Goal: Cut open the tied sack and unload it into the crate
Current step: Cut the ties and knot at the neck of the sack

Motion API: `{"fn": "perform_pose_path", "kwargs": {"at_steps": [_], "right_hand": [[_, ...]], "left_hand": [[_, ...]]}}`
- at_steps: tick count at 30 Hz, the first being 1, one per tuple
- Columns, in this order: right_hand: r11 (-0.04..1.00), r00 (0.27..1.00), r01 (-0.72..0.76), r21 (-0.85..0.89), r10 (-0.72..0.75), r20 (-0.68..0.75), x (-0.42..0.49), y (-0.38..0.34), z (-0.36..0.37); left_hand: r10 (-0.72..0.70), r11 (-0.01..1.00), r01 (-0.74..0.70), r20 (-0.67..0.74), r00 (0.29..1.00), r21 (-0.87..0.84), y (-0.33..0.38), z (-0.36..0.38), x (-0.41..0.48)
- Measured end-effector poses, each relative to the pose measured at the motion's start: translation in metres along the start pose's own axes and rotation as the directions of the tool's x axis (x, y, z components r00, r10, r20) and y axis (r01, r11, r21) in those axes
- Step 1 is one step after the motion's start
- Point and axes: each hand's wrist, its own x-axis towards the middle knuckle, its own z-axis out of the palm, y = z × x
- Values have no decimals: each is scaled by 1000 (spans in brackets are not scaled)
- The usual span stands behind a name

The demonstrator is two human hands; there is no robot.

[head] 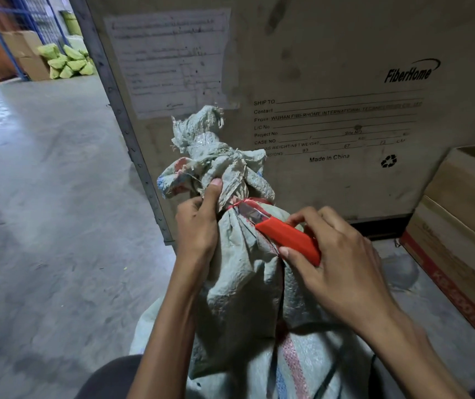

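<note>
Slicing sack [239,272] tie with red cutter [288,240] beside FiberHome crate [345,67].

The light is dim and soft. Bright daylight comes in at the far left. The floor [43,226] has dark shadows. The edges look bent and blurry.

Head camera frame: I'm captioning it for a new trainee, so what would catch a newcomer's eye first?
The red utility knife in the right hand, centre frame, its blade at the red tie around the sack's neck. The left hand clamps the bunched grey sack just beside that tie. Behind them stands a big crate printed FiberHome.
</note>
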Motion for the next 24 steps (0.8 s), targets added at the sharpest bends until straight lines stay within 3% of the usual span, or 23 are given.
{"fn": "perform_pose_path", "kwargs": {"at_steps": [10, 21, 24], "right_hand": [[1000, 994, 8, 7, -7, -106, -6, -9, 20], [986, 953, 92, 140, -47, -298, -11, -6, 25], [945, 918, 41, 324, 92, -385, -4, -18, 22]], "left_hand": [[-53, 998, 48, -150, 987, -37, -9, 7, -5], [85, 996, -90, -208, 974, -15, -5, 22, -13], [90, 996, -91, -193, 977, 5, -13, 26, -18]]}}
